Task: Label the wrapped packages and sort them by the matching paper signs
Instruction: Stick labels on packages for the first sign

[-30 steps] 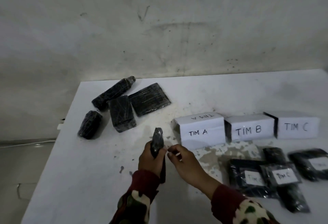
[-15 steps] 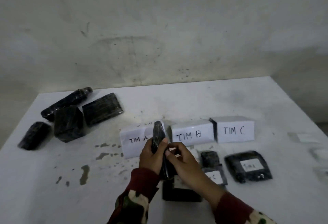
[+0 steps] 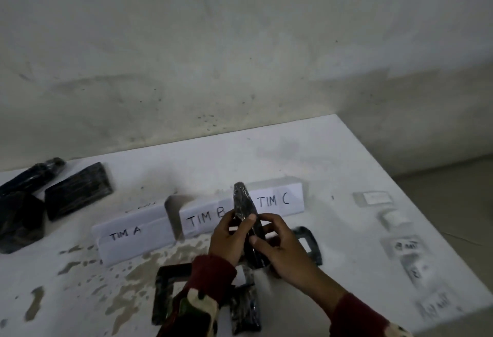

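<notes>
A slim black wrapped package point(image 3: 244, 204) stands upright between my hands, in front of the signs. My left hand point(image 3: 229, 238) grips its left side. My right hand point(image 3: 280, 248) holds its right side, thumb pressed on the wrap. Three folded paper signs stand in a row: TIM A point(image 3: 128, 238), TIM B point(image 3: 202, 219) and TIM C point(image 3: 277, 200). Labelled black packages lie under my arms: one point(image 3: 165, 294) at the left, another point(image 3: 245, 310) below my wrists and one point(image 3: 309, 243) behind my right hand. Three unlabelled packages point(image 3: 77, 190) sit at the far left.
Several loose paper labels point(image 3: 405, 246) lie in a line along the white table's right edge point(image 3: 400, 184). Brown stains point(image 3: 133, 272) mark the tabletop in front of sign TIM A. A stained wall rises behind the table.
The view has swung to the right, so the signs and packages sit further left in frame. Both hands keep the slim package upright, now in front of TIM B and TIM C.
</notes>
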Available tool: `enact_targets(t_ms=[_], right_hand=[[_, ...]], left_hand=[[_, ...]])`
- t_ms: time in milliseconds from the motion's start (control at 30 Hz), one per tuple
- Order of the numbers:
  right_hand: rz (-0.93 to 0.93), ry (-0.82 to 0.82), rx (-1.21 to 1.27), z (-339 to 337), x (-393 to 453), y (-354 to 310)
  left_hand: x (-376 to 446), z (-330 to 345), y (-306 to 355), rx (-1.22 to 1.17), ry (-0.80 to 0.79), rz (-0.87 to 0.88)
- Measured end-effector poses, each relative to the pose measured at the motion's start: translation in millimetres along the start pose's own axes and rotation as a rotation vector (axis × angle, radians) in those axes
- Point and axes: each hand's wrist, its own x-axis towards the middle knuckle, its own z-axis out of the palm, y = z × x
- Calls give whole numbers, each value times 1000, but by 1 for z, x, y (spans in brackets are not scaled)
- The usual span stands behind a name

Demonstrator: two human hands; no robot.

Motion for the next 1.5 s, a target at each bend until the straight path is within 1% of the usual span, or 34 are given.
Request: enact_targets(t_ms=[133, 200, 300, 367, 433, 467, 533, 567, 600, 633, 800, 933, 1000, 1133, 1200, 1433, 1500], right_hand=[[29, 116, -20, -30, -11, 11], [57, 150, -39, -45, -14, 17], [95, 207, 8, -75, -12, 27], [118, 321, -42, -100, -7, 36], [131, 468, -228, -130, -1, 49], [147, 516, -377, -145, 3, 57], [211, 546, -773, -172, 11, 71], [249, 548, -935, -185, 15, 77], [281, 547, -1041, -196, 20, 82], [305, 546, -1095, -205, 23, 85], [385, 539, -1183, -234, 47, 91], [339, 504, -1318, -243, 64, 97], [322, 496, -1354, -246, 71, 101], [350, 467, -1407, -251, 81, 107], [347, 471, -1398, -252, 83, 108], [263, 544, -1227, -252, 88, 110], [190, 634, -1082, -247, 91, 101]], left_hand=[[3, 34, -4, 67, -68, -41], [5, 51, -5, 52, -93, -53], [10, 75, -5, 16, -128, -87], [15, 86, -4, -5, -147, -129], [19, 94, -6, -20, -158, -158], [21, 96, -7, -23, -157, -169], [24, 100, -10, -18, -148, -188], [27, 102, -11, -10, -144, -198], [30, 104, -12, -4, -144, -208], [31, 104, -13, -4, -146, -219], [45, 114, -13, 4, -161, -264], [55, 118, -14, 23, -163, -252], [58, 120, -15, 31, -161, -250], [62, 122, -17, 21, -159, -266], [63, 122, -17, 5, -155, -270], [64, 114, -20, -1, -146, -251], [64, 112, -20, -8, -141, -255]])
